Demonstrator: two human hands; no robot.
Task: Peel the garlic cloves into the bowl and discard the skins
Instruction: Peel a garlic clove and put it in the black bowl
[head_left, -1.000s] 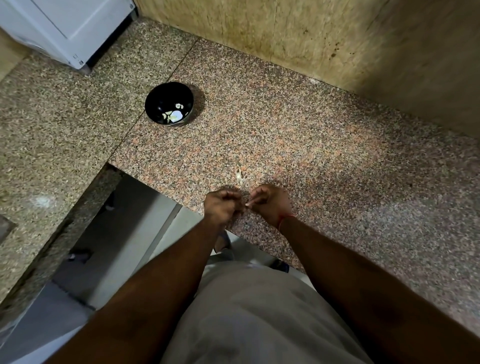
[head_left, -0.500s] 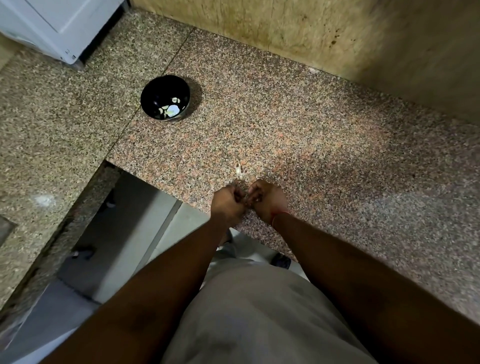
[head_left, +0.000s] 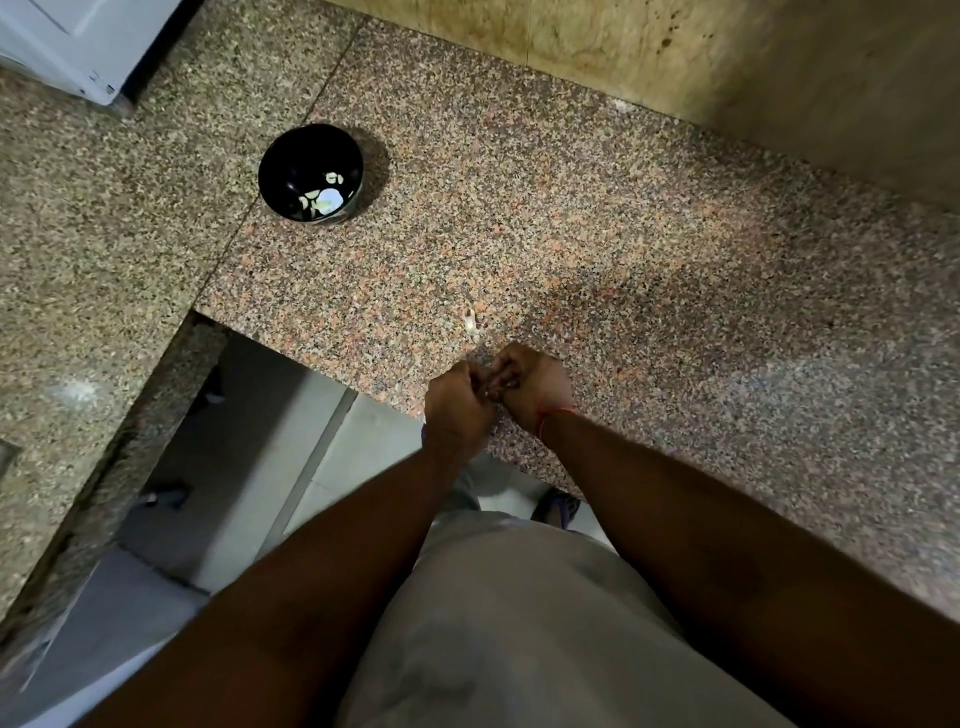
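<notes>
Both hands are closing together, left hand (head_left: 457, 397) and right hand (head_left: 532, 384) curling their grip around something hidden, likely a clove being peeled. Next, it needs carrying to the distant bowl (head_left: 291, 156) on the surface (head_left: 597, 249).

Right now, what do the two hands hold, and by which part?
The left hand and right hand meet, fingers curled together round something small. It is hidden, so neither the thing nor the hold can be told.

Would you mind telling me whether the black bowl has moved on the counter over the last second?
No. The black bowl sits just right of the counter seam, as before; its drift in the picture comes from the head camera moving.
</notes>
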